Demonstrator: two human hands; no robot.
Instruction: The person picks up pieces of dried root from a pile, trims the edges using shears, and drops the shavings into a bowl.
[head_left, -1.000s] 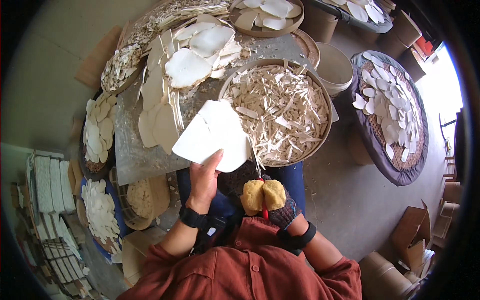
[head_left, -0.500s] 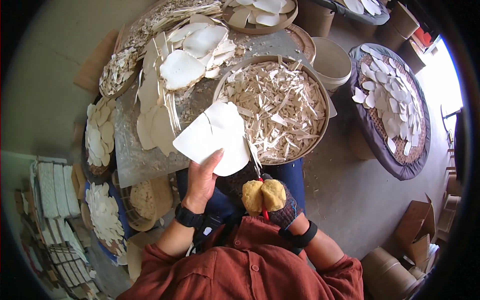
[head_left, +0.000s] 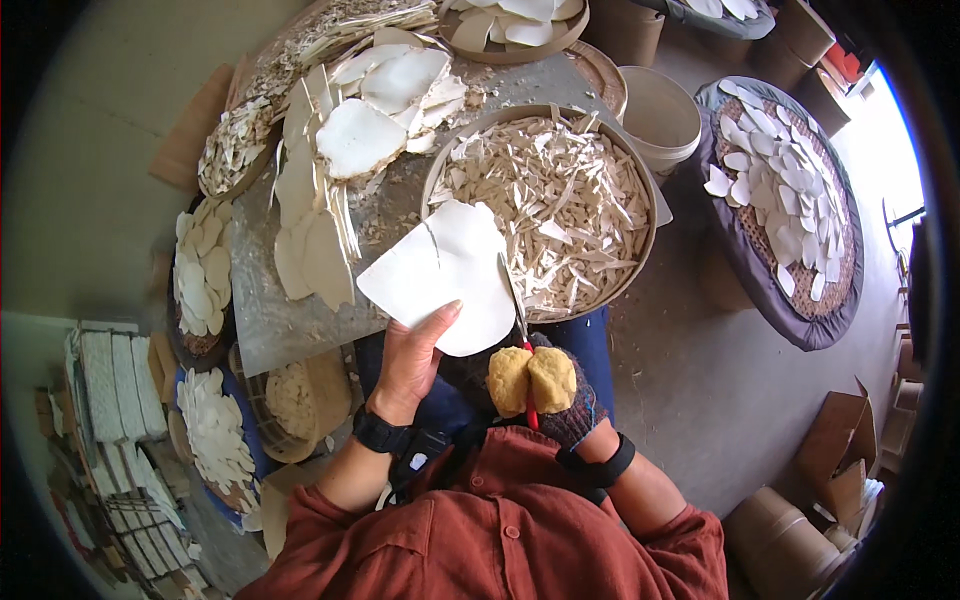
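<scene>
My left hand point(head_left: 405, 365) grips the lower left edge of a thin, stiff white sheet point(head_left: 455, 275), thumb on top and fingers underneath. The sheet has rounded corners and a short dark crack near its upper edge. In a dark knitted glove, my right hand point(head_left: 578, 418) is closed around red-handled scissors point(head_left: 519, 305) with bulky yellow foam padding point(head_left: 530, 382) on the grips. The blades point away from me along the sheet's right edge. Just beyond is a round shallow tray point(head_left: 652, 205) heaped with pale slivers and offcuts point(head_left: 560, 190), partly covered by the sheet.
Stacked larger pale sheets point(head_left: 362, 138) lie on the worktable point(head_left: 262, 325). A white bucket point(head_left: 665, 150) stands right of the tray. A cloth-rimmed round rack point(head_left: 835, 330) with trimmed pieces is at the right. Baskets of pieces point(head_left: 212, 430) line the left; cardboard boxes point(head_left: 838, 440) stand lower right.
The white sheet and my left hand have shifted slightly to the right. The scissors have moved a little along the sheet's right edge. Both hands keep their hold.
</scene>
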